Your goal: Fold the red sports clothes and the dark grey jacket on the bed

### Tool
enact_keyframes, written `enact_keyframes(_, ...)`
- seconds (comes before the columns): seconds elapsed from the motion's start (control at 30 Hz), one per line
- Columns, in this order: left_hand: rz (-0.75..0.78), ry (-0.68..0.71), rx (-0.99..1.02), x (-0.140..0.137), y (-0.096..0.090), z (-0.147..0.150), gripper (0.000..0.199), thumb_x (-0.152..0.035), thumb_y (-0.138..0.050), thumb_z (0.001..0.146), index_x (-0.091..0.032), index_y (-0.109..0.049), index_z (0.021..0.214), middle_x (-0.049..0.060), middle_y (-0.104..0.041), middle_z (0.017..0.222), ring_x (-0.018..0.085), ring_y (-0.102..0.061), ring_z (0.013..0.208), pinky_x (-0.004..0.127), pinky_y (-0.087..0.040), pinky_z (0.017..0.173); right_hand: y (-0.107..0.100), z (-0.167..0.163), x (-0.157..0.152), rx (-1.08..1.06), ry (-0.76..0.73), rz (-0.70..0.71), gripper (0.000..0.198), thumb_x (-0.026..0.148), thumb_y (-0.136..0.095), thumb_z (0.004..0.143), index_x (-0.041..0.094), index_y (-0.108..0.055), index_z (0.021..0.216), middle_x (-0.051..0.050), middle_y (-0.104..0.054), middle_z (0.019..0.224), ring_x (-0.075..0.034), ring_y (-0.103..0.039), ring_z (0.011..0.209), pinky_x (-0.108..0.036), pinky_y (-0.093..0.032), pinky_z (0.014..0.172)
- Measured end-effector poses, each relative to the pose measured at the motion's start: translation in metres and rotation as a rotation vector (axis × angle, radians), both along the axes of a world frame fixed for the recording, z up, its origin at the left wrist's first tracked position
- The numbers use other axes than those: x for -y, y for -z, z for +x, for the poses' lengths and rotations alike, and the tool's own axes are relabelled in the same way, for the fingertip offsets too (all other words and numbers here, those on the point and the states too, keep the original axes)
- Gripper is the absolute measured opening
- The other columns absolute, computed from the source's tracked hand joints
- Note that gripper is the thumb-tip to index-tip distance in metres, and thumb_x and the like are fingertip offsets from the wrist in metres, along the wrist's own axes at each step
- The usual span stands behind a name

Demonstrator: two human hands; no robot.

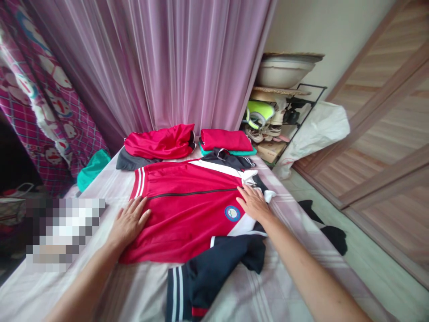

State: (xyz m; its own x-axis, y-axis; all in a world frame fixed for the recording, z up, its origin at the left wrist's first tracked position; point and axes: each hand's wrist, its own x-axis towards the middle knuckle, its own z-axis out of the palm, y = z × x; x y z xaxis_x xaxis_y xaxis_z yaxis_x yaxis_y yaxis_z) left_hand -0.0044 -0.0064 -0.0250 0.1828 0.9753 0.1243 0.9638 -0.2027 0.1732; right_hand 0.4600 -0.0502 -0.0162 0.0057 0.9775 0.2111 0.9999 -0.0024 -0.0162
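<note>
A red zip-up track jacket (181,223) with dark navy sleeves, white panels and a round blue badge lies spread face up on the bed. Its collar points right and its striped hem points left. My left hand (130,220) rests flat on the hem end, fingers spread. Near the collar, my right hand (253,203) lies on the upper front by the zip, fingers stretched out. The near sleeve (217,264) extends toward me, and the far sleeve (229,157) is bunched behind the jacket. Neither hand grips the cloth.
Behind the jacket sit a loose red garment (159,142) on grey cloth and a folded red garment (226,139) on teal cloth. A teal cloth (94,170) lies at the left. Purple curtains (187,62), a shoe rack (310,103), a white bag (317,129) and wooden doors (378,112) surround the bed.
</note>
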Motion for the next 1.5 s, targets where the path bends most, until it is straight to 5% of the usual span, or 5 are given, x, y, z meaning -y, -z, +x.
enact_keyframes(0.23, 0.100, 0.051, 0.120, 0.000, -0.004, -0.003, 0.058, -0.045, -0.029, 0.093, -0.013, -0.053, 0.135, 0.015, -0.055, 0.143, 0.027, -0.045, 0.137, 0.042, -0.031, 0.118, -0.010, 0.024, 0.028, -0.253, -0.006, 0.207, 0.038, 0.030, -0.040, 0.094, 0.020, -0.073, 0.111, -0.011, -0.069, 0.123, -0.023, -0.061, 0.117, -0.037, -0.043, 0.104)
enact_keyframes(0.47, 0.081, 0.055, 0.124, 0.007, -0.013, 0.001, 0.054, -0.044, -0.033, 0.091, -0.013, -0.056, 0.129, 0.016, -0.058, 0.139, 0.027, -0.048, 0.135, 0.043, -0.033, 0.117, -0.010, 0.036, 0.070, -0.554, -0.031, 0.121, 0.029, 0.039, -0.049, 0.086, 0.024, -0.072, 0.080, -0.007, -0.075, 0.091, -0.023, -0.068, 0.092, -0.034, -0.052, 0.085)
enact_keyframes(0.83, 0.158, -0.274, -0.034, 0.030, -0.015, -0.019, 0.048, -0.048, -0.035, 0.093, -0.016, -0.067, 0.110, 0.017, -0.063, 0.130, 0.033, -0.055, 0.126, 0.047, -0.040, 0.110, 0.001, 0.063, 0.078, -0.218, 0.309, 0.152, 0.030, 0.048, -0.056, 0.080, 0.024, -0.074, 0.083, -0.009, -0.072, 0.096, -0.026, -0.064, 0.094, -0.037, -0.048, 0.083)
enact_keyframes(1.1, 0.092, -0.376, -0.026, 0.050, -0.029, -0.009, 0.037, -0.047, -0.042, 0.092, -0.020, -0.067, 0.094, 0.013, -0.069, 0.120, 0.030, -0.061, 0.114, 0.041, -0.046, 0.099, 0.006, 0.066, 0.080, -0.339, 0.540, 0.067, 0.032, 0.052, -0.050, 0.085, 0.029, -0.073, 0.092, -0.006, -0.076, 0.089, -0.021, -0.062, 0.064, -0.030, -0.037, 0.051)
enact_keyframes(1.5, 0.078, -0.405, -0.038, 0.050, -0.032, -0.015, 0.039, -0.045, -0.044, 0.090, -0.016, -0.069, 0.098, 0.018, -0.069, 0.119, 0.034, -0.063, 0.111, 0.047, -0.047, 0.096, 0.002, 0.062, 0.084, -0.332, 0.536, 0.130, 0.030, 0.047, -0.055, 0.081, 0.026, -0.072, 0.094, -0.008, -0.075, 0.090, -0.024, -0.063, 0.068, -0.033, -0.042, 0.057)
